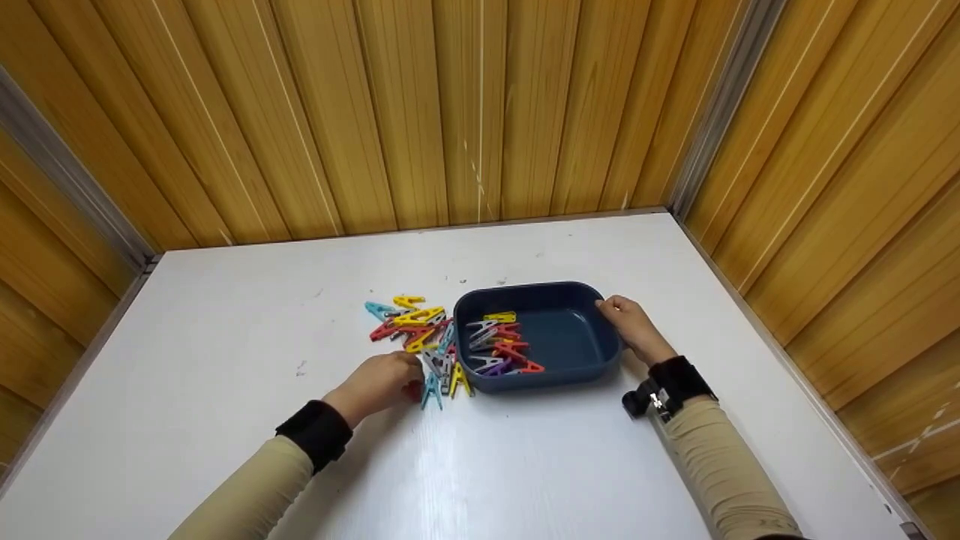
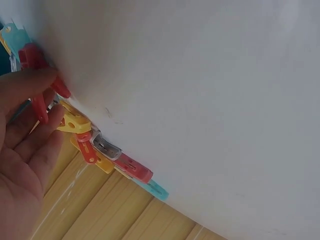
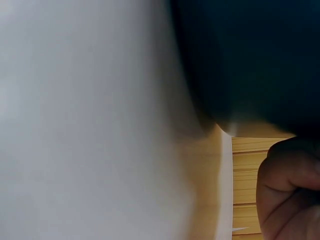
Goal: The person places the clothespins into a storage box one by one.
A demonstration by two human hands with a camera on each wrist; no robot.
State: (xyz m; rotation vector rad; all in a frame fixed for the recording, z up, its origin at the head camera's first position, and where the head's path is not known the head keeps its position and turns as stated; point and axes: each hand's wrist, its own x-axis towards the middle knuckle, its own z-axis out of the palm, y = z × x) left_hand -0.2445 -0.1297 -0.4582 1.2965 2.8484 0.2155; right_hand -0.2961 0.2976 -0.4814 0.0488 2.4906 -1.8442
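Observation:
My left hand [image 1: 381,382] pinches a red clothespin [image 2: 33,56] between thumb and fingers, low over the table at the near side of a loose pile. The pile has yellow [image 1: 418,316], red, grey and light blue clothespins [image 1: 432,390], some right against a dark blue plastic tub [image 1: 540,379]. Inside the tub, several clothespins lie along its left side, among them red [image 1: 511,350], grey, purple and yellow ones. My right hand [image 1: 634,328] grips the tub's right rim, thumb over the top; in the right wrist view the tub's wall hides part of the fingers.
The white table [image 1: 555,465] carries the tub and the pile near its middle. Wood-patterned panels [image 1: 465,112] wall in the back and both sides. A small black camera [image 1: 637,401] juts from the right wrist strap.

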